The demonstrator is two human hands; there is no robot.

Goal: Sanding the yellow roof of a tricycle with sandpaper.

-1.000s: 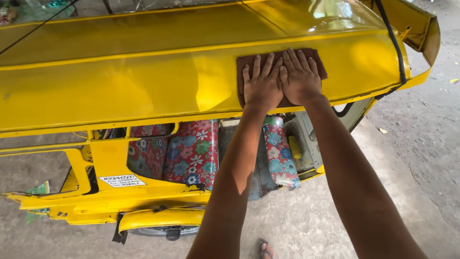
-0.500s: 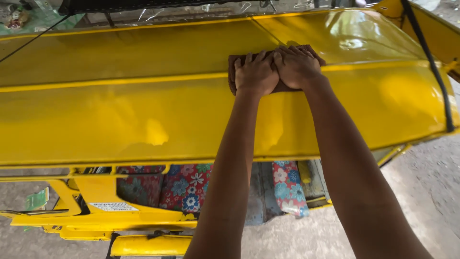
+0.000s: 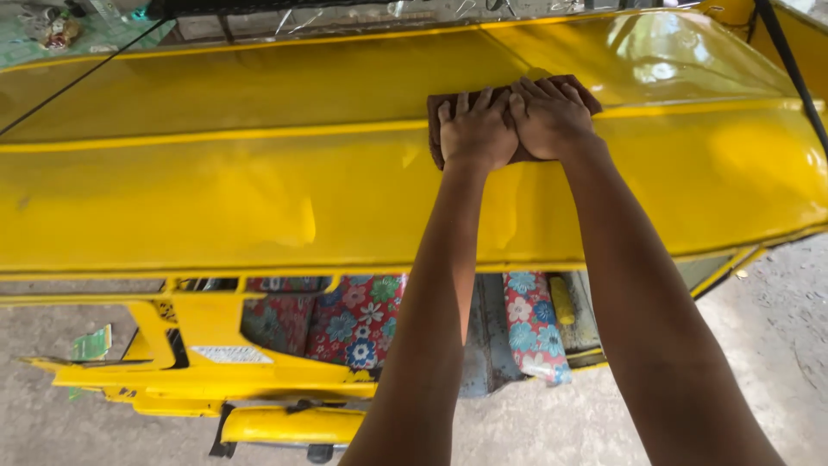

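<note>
A glossy yellow vehicle roof [image 3: 259,190] fills most of the head view. A dark brown cloth [image 3: 585,91] lies flat on its upper part, near a raised ridge line. My left hand [image 3: 476,129] and my right hand [image 3: 552,116] press side by side on the cloth, palms down, fingers pointing away from me. Both hands cover most of the cloth; only its edges show around them.
Below the roof edge a seat with a red and blue flowered cover [image 3: 362,319] shows inside the yellow frame [image 3: 198,345]. A black cord [image 3: 789,69] runs down the roof's right side. Grey concrete ground [image 3: 776,319] lies to the right and below.
Both hands have slid the cloth up the roof, away from me, past the ridge line. The view has shifted so the roof sits further right and closer.
</note>
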